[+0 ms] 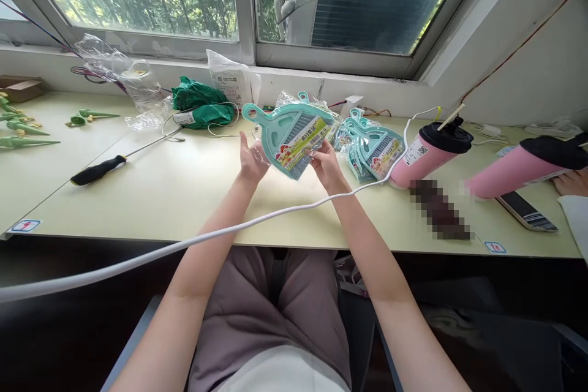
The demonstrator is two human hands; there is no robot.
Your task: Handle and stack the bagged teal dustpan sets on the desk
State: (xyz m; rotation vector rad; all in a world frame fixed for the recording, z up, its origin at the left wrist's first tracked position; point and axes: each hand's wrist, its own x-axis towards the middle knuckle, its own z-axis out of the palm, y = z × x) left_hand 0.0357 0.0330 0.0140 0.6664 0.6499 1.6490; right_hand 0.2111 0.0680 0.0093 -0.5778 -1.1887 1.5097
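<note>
A mint-green mini dustpan and brush set (pixel 296 138), sealed in clear film with a yellow-green label, is held up above the table between both hands. My left hand (pixel 253 162) is at its lower left edge, thumb raised and the other fingers curled against the film, partly hidden. With thumb and fingers closed, my right hand (pixel 327 164) pinches the set's lower right side. Just right of that hand lies a stack of similar packed dustpan sets (pixel 374 146). More wrapped pieces (pixel 287 98) show behind the held set.
A white cable (pixel 257 220) crosses above my forearms. Rightward stand pink cups (pixel 425 153) with black lids, a phone (pixel 528 211) and another person's hand (pixel 572 182). Leftward lie a black-handled screwdriver (pixel 98 170), a green bag (pixel 202 104), clear plastic (pixel 147 95) and small green pieces (pixel 27 128).
</note>
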